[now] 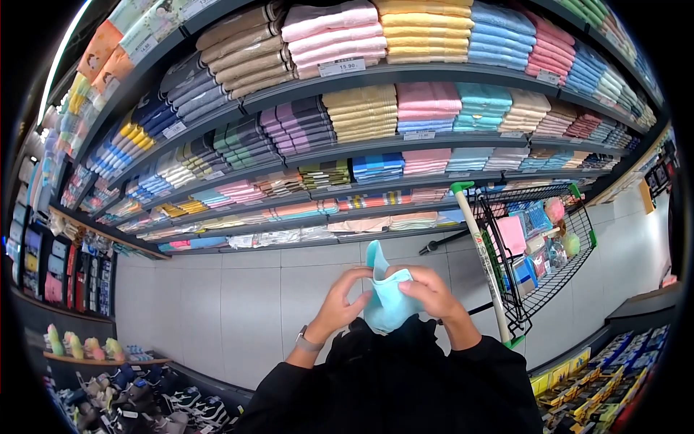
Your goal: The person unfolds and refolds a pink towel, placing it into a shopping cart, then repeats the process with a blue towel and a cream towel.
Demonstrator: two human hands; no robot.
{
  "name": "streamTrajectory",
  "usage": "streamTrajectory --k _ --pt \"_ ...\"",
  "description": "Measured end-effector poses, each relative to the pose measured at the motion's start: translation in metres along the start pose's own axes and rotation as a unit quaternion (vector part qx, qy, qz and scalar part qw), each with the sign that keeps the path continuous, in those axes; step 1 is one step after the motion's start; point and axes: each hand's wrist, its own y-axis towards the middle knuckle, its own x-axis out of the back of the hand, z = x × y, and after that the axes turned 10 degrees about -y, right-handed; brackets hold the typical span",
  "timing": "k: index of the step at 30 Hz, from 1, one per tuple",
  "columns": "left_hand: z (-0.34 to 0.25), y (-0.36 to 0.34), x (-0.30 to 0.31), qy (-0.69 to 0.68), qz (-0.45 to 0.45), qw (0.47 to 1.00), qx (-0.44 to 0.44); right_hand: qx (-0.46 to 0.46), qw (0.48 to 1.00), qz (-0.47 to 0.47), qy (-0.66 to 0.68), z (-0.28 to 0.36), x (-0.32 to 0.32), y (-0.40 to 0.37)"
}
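A turquoise towel, partly unfolded, is between my two hands in front of my chest. One corner of it sticks up and a fold gapes open at the top. My left hand, with a watch on the wrist, is curled round its left edge; the fingertips are partly hidden behind the cloth. On the other side my right hand pinches the upper right edge, thumb in front and fingers behind.
Shelves of folded towels stretch across in front of me. A shopping cart with several goods stands to my right on the tiled floor. Slippers lie at lower left, and a rack of packaged goods at lower right.
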Motion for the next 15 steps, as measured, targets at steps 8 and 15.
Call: streamTrajectory --k 8,15 --pt "0.051 -0.013 0.052 0.298 0.069 0.952 0.016 -0.027 0.998 -0.054 -0.019 0.006 0.029 -0.009" --pt "0.016 -0.030 0.105 0.408 -0.032 0.912 -0.033 0.035 0.959 -0.132 -0.250 0.008 0.050 -0.007"
